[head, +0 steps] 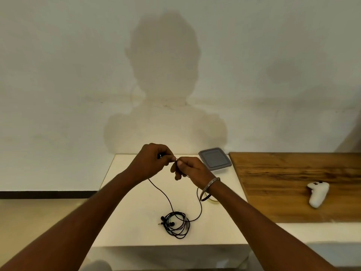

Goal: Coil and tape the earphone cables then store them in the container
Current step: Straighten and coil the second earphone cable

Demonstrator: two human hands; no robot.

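At the centre of the frame, the black earphone cable point(169, 204) is pinched between thumb and forefinger of the left hand point(151, 163), and the same cable is gripped just beside it by the fingertips of the right hand point(187, 168), so that the two hands nearly touch. A metal bangle point(210, 187) is worn on the right wrist. From each hand a strand of the cable is hung down to the white table point(125, 212), where the rest of it is gathered in a loose tangle point(176, 224) at lower centre, with the earbuds and the plug seen at the tangle's left edge. A shallow container with a grey lid point(214, 159) is set at the table's far right corner, just right of the hands. Further right, a white game controller point(318, 194) is laid on a wooden board point(283, 182). A person's shadow is cast on the wall point(58, 75) above.
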